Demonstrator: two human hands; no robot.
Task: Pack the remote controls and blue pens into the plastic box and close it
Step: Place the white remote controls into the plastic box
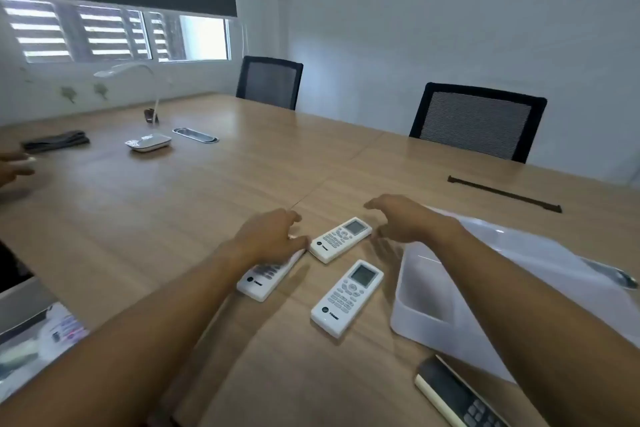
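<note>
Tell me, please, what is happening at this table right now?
A person is gathering remote controls beside an open plastic box on a wooden table. The left hand rests on one white remote. The right hand hovers open by a second white remote, not gripping it. A third white remote lies nearer, and a dark remote lies at the bottom edge. The visible part of the box looks empty. No blue pens are clearly visible.

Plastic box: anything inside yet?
The plastic box looks empty where its interior shows: bare white floor and walls. The right forearm covers its far right part, so that corner can't be checked. Three white remotes lie outside.
</note>
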